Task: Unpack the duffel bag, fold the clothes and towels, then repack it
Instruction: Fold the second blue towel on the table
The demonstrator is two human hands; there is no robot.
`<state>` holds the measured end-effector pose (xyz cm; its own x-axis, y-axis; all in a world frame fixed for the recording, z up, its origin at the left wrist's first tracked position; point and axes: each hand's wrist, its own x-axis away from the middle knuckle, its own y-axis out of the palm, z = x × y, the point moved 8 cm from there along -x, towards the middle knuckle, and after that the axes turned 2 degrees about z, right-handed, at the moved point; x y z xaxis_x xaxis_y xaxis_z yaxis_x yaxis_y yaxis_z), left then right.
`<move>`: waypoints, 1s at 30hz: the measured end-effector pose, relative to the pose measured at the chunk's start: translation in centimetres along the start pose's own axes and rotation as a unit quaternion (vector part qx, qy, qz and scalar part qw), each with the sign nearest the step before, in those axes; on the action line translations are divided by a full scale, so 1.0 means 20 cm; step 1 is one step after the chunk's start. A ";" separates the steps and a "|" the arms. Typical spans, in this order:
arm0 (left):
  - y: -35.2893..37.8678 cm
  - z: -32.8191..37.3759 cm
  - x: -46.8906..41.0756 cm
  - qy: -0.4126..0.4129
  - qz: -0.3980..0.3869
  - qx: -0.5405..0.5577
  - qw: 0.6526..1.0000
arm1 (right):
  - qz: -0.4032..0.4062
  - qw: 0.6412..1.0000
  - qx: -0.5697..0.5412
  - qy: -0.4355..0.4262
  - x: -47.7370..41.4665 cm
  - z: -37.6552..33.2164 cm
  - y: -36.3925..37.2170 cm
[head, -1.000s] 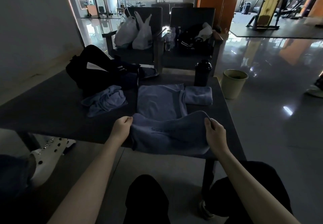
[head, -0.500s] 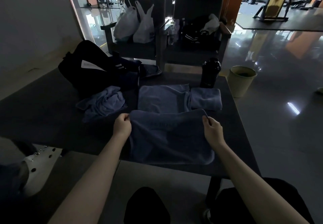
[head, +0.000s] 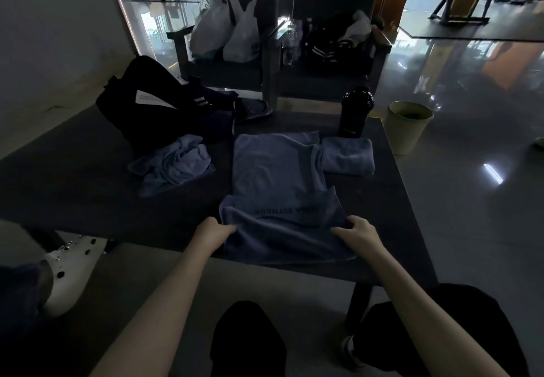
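Note:
A blue-grey towel [head: 273, 176] with dark lettering lies spread on the dark table [head: 73, 176], its near part folded over. My left hand [head: 213, 232] pinches the fold's left edge and my right hand [head: 357, 233] grips its right edge, both near the table's front. A folded towel [head: 347, 155] lies at the right. A crumpled towel [head: 176, 164] sits to the left. The black duffel bag [head: 144, 108] stands at the back left with dark clothes [head: 217, 111] spilling from it.
A black bottle [head: 354, 111] stands at the table's back right. Two dark armchairs behind hold white plastic bags [head: 226, 32] and dark clothing [head: 332, 43]. A pale bin [head: 407, 126] stands on the floor at right. Another person's white shoe [head: 67, 270] is at left.
Both hands have pulled the towel's raised fold back toward me and lowered it onto the table, so the lettering now shows. The view has tilted down.

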<state>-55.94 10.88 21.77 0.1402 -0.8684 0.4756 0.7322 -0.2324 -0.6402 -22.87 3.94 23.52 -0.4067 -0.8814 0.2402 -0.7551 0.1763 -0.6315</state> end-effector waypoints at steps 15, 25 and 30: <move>0.12 -0.03 0.22 -0.010 -0.091 0.170 0.981 | -0.051 0.998 -0.004 0.038 0.21 0.09 0.00; 0.16 -0.05 0.34 -0.079 -0.143 0.274 0.948 | 0.032 0.998 -0.046 0.001 0.25 0.10 -0.11; 0.03 -0.05 0.31 -0.044 -0.046 0.297 0.953 | 0.077 0.995 -0.063 -0.005 0.26 0.13 -0.18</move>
<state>-55.26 5.03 23.73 0.0939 -0.8098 0.5791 0.9883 0.0058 -0.1522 -20.94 -2.50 25.07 -0.5173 -0.8444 0.1397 -0.7430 0.3620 -0.5629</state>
